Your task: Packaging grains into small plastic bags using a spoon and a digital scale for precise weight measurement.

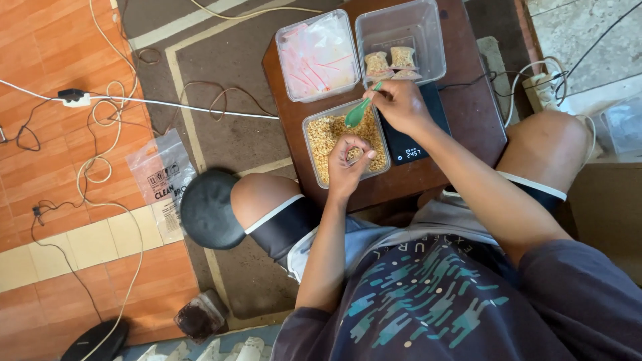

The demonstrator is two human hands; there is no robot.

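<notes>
Right hand: forearm stretched forward over the low brown table, wrist bent down, fingers pinched shut on the handle of a green spoon; the spoon's bowl points down-left into the grain tub.

Left hand: elbow bent, hand over the near edge of the grain tub, fingertips curled narrowly around a small clear bag; the bag's contents cannot be told.

Containers, three clear plastic tubs on the table:
1. Grain tub, nearest the person, roughly full of yellow-tan grain.
2. Far-left tub, holding a stack of empty clear bags with pink strips.
3. Far-right tub, holding small filled packets of the same grain; three show, lying at its near wall.

Black digital scale, one, just right of the grain tub, partly under the right hand, display lit.

Off the table: one printed clear bag on the floor, left; white cables in loops across the orange tiles
</notes>
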